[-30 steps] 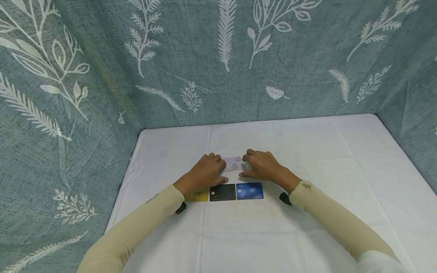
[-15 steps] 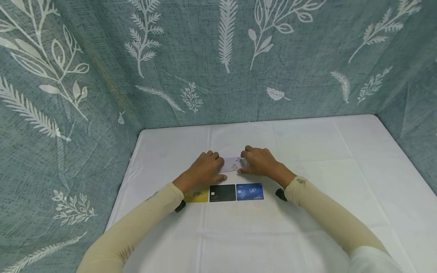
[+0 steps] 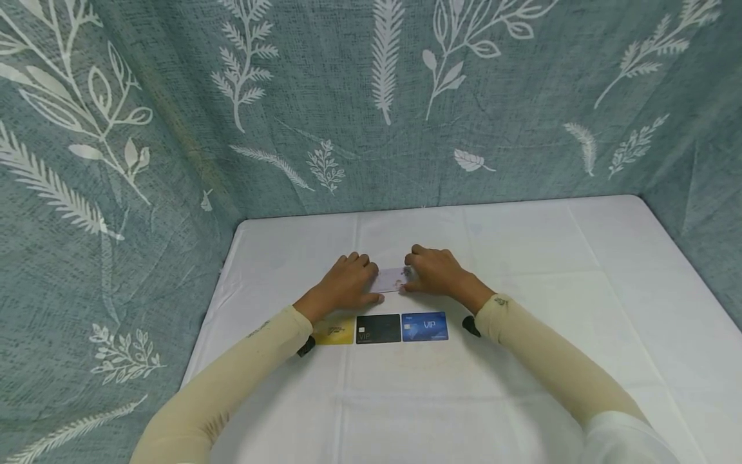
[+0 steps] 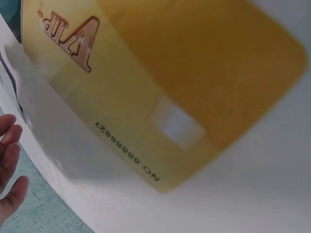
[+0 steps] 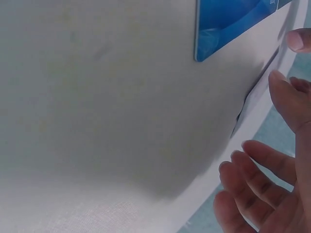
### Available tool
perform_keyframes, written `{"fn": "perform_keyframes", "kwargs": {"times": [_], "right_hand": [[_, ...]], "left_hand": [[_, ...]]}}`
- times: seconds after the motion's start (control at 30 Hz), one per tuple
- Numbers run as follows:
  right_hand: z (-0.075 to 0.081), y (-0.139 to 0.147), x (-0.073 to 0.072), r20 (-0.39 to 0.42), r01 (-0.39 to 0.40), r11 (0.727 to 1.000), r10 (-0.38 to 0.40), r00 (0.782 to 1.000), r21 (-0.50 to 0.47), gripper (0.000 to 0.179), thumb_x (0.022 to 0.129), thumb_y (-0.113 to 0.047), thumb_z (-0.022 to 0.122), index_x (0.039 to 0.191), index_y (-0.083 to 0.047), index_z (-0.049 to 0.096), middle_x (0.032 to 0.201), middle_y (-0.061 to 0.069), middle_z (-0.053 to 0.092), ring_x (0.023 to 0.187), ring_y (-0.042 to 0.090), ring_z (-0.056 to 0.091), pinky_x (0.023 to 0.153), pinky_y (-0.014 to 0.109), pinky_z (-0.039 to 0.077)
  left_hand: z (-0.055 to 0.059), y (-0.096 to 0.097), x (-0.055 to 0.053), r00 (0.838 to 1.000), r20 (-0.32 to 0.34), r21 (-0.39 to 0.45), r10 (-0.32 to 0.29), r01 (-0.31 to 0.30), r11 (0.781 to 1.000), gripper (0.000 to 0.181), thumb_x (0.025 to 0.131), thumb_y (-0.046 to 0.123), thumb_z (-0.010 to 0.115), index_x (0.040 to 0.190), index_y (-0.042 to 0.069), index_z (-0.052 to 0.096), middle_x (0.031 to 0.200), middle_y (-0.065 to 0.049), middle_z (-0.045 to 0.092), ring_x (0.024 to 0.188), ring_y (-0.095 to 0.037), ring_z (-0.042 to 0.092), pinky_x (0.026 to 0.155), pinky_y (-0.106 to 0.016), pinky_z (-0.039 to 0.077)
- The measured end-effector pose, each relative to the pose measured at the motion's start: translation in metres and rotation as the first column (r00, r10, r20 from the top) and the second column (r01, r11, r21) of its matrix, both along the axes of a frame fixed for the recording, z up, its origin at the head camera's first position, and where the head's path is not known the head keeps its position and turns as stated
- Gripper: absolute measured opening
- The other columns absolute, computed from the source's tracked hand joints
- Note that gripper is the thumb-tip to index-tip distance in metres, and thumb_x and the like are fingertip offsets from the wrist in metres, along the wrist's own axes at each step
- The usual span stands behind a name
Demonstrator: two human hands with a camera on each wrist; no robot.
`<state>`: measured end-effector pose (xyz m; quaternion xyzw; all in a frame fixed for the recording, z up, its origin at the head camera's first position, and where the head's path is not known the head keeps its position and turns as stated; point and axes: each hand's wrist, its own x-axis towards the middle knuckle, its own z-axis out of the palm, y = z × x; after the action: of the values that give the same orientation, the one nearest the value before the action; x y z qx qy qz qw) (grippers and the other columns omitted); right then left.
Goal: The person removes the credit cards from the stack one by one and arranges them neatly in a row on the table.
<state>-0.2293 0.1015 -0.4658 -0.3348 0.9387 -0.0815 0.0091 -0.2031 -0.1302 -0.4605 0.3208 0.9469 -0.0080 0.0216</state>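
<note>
A pale lilac card (image 3: 387,280) with small printed figures lies behind a row of cards in the head view. At its left end is my left hand (image 3: 342,283), fingertips right at the edge, thumb low in front of it. Around the right end my right hand (image 3: 440,274) stands, thumb tip by the near corner and fingers by the far one. In the right wrist view, the right hand's fingers (image 5: 238,182) are loosely bent and spread, well apart from the thumb. The left wrist view shows bent, spread fingers (image 4: 9,155) at its left edge.
Nearer me lie a yellow card (image 3: 339,332), partly hidden by the left wrist, a black VIP card (image 3: 379,328) and a blue VIP card (image 3: 425,327). They form a row on the white tablecloth (image 3: 394,419). A green leaf-print curtain (image 3: 348,116) hangs behind and at the sides.
The right hand has shifted left onto the lilac card's right end. My left hand has slid slightly left, showing more of the card's left part. The lilac card has hardly moved.
</note>
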Motion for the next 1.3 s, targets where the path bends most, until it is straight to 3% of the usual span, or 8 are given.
{"fn": "perform_keyframes", "kwargs": {"times": [0.3, 0.7, 1.3], "right_hand": [[0.0003, -0.0068, -0.0015, 0.041, 0.012, 0.999, -0.014, 0.999, 0.042, 0.063, 0.080, -0.053, 0.081, 0.121, -0.006, 0.070, 0.099, 0.006, 0.062, 0.070, 0.013, 0.053, 0.057, 0.031, 0.047], [-0.0081, -0.0090, -0.0034, -0.006, -0.014, 1.000, 0.014, 1.000, 0.025, 0.059, 0.079, -0.056, 0.080, 0.112, -0.008, 0.071, 0.091, 0.003, 0.059, 0.065, 0.012, 0.048, 0.052, 0.027, 0.037], [-0.0047, -0.0104, 0.0009, -0.014, -0.017, 1.000, 0.017, 1.000, 0.000, 0.057, 0.078, -0.053, 0.082, 0.110, -0.008, 0.072, 0.090, 0.004, 0.059, 0.065, 0.012, 0.049, 0.052, 0.028, 0.040]], "left_hand": [[-0.0003, 0.0007, -0.0037, 1.000, 0.022, -0.011, 0.016, -0.016, 1.000, 0.060, 0.089, 0.056, 0.070, 0.123, 0.007, 0.064, 0.113, -0.011, 0.062, 0.100, -0.027, 0.056, 0.087, -0.045, 0.047], [-0.0015, -0.0002, -0.0058, 0.999, 0.031, -0.001, 0.016, -0.016, 1.000, 0.062, 0.088, 0.055, 0.071, 0.123, 0.005, 0.064, 0.113, -0.013, 0.063, 0.100, -0.028, 0.057, 0.086, -0.045, 0.047], [-0.0023, 0.0024, -0.0091, 0.993, 0.109, 0.024, 0.048, -0.051, 0.998, 0.059, 0.086, 0.051, 0.076, 0.121, 0.005, 0.064, 0.113, -0.012, 0.063, 0.100, -0.027, 0.057, 0.088, -0.045, 0.046]]}}
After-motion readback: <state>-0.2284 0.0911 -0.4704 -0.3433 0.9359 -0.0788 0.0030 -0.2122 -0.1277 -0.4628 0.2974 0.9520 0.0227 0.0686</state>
